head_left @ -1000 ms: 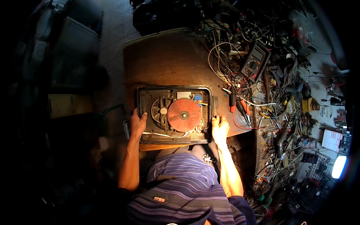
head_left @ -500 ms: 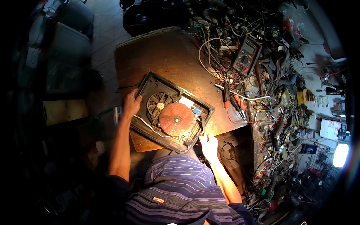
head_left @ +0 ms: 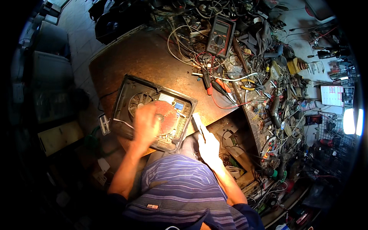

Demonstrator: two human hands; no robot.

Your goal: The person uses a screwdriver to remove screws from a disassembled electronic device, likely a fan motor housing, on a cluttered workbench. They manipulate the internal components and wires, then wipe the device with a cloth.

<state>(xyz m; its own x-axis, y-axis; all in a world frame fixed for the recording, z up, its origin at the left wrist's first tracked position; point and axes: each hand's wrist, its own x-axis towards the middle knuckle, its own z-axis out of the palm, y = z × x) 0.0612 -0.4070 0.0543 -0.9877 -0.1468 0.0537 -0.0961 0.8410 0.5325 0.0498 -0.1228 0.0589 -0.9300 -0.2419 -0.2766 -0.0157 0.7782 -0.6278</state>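
Note:
An opened induction cooker (head_left: 120, 92) lies across the front of the table, its black housing showing a fan, a circuit board and a round reddish coil (head_left: 166, 117). Over the coil's left part is my left hand (head_left: 146, 123), blurred by motion, so its fingers cannot be made out. My right hand (head_left: 209, 147) is closed around a slim tool with a pale flat end (head_left: 197, 121), its exact kind unclear in the glare. That tool points up and away, just right of the housing and apart from it.
The wooden table (head_left: 153, 57) extends behind the cooker. A multimeter (head_left: 221, 36) sits at the back right among tangled cables, with red and black test probes (head_left: 209, 86) nearer. Yellow-handled pliers (head_left: 249, 85) lie in the clutter. Right of my knees is an open drawer-like space (head_left: 234, 134).
My left hand has left the housing's left edge and moved over the coil. My right hand has drawn away from the housing's right corner, and its tool shows clearly. The view has shifted right.

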